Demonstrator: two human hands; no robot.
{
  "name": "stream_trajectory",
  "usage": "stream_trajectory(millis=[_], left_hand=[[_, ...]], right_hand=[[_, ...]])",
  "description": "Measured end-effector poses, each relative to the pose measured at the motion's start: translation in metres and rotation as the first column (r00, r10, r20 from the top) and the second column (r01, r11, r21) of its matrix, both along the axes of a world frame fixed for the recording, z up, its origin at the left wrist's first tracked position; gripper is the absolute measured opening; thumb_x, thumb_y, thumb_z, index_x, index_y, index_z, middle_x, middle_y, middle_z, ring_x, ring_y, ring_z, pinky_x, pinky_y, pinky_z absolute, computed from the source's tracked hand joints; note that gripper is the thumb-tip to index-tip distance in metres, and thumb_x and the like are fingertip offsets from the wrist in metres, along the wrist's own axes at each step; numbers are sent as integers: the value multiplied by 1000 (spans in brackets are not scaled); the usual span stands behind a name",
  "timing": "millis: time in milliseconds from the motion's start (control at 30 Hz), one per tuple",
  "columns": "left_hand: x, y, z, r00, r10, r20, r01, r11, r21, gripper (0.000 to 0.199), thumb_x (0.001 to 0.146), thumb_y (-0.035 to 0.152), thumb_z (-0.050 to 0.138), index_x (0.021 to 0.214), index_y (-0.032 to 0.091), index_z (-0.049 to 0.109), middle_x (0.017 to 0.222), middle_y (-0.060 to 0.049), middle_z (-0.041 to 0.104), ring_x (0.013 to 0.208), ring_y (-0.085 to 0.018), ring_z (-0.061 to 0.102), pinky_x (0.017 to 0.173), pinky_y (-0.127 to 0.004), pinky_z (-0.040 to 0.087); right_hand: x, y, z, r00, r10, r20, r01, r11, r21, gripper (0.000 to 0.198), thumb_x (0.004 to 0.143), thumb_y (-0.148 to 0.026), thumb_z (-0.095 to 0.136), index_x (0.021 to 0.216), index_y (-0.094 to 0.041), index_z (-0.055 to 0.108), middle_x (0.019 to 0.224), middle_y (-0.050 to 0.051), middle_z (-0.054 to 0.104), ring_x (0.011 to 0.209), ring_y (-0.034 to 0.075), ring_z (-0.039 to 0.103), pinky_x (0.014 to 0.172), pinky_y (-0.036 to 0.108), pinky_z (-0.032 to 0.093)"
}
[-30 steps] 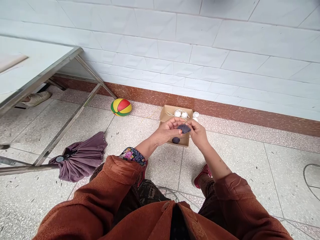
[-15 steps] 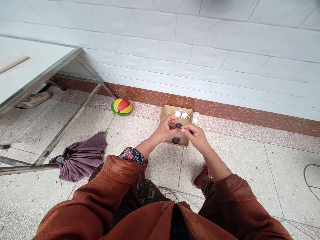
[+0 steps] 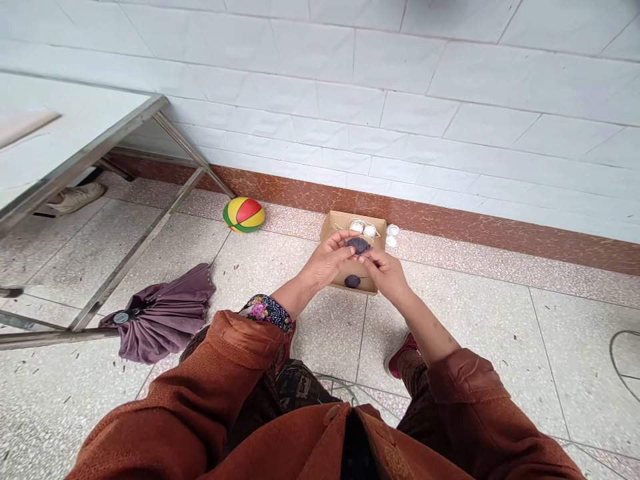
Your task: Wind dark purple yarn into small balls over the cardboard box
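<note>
Above the cardboard box (image 3: 340,223), a small dark grey-purple ball of yarn (image 3: 358,246) is held between both hands. My left hand (image 3: 327,259) grips it from the left, thumb in front and fingers behind. At its right lower edge, my right hand (image 3: 387,270) has thumb and fingers closed on it; whether a loose strand is pinched there too is too small to tell. A second dark ball of yarn (image 3: 353,281) lies in the near part of the box. Two white balls of yarn (image 3: 369,230) with loose ends sit at the far side of the box.
More white balls (image 3: 392,235) lie on the floor right of the box. A colourful ball (image 3: 244,215) rests by the wall. A folded purple umbrella (image 3: 165,310) lies near the metal-framed table (image 3: 150,103). Another person's shoe (image 3: 80,197) shows beneath it. A cable (image 3: 614,357) is at right.
The dark ball of yarn has turned between my fingers and shows more of its side. My right hand has shifted slightly left and down, closer against it.
</note>
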State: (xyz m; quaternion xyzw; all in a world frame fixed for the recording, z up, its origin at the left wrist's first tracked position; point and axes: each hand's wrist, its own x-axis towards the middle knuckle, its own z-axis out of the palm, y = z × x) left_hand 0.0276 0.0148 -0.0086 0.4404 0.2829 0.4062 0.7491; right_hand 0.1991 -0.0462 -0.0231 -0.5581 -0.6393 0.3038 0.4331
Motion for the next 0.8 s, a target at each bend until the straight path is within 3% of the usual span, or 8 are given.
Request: stream_trajectory(millis=[100, 233, 533, 633, 800], left_hand=[[0, 2, -6, 994, 70, -83, -68, 997, 22, 35, 80, 25, 78, 113, 21, 67, 104, -3, 71, 90, -13, 63, 86, -31, 48], [-1, 2, -7, 979, 62, -197, -39, 992, 119, 35, 78, 20, 77, 111, 21, 65, 99, -1, 71, 91, -13, 63, 91, -31, 47], [-3, -3, -1, 953, -89, -289, 121, 988, 96, 39, 73, 19, 82, 108, 20, 64, 103, 0, 66, 84, -10, 60, 83, -29, 47], [-6, -6, 1, 955, -186, -231, 194, 981, 12, 43, 74, 20, 83, 113, 21, 65, 106, -2, 67, 89, -12, 64, 82, -29, 50], [-10, -9, 10, 948, -316, 23, 316, 939, -133, 50, 76, 25, 87, 121, 25, 67, 117, -7, 70, 93, -17, 72, 80, -30, 56]], right_hand=[[-7, -4, 2, 993, 105, 45, -107, 993, 55, 20, 101, -36, 56, 93, -25, 72, 97, 4, 77, 89, 22, 70, 83, 36, 54], [-4, -8, 11, 984, 149, 103, -160, 981, 107, 19, 101, -34, 58, 94, -25, 72, 87, 4, 73, 81, 20, 68, 78, 34, 54], [13, -4, 15, 991, -2, 131, -21, 984, 175, 21, 102, -38, 61, 93, -27, 76, 91, 6, 75, 86, 23, 67, 78, 36, 55], [12, -1, 13, 991, -56, 120, 36, 986, 164, 22, 101, -40, 63, 89, -27, 74, 88, 5, 73, 85, 23, 66, 77, 36, 54], [12, 5, 8, 992, -114, 48, 105, 983, 148, 25, 102, -41, 59, 86, -25, 68, 84, 4, 69, 79, 21, 63, 75, 35, 53]])
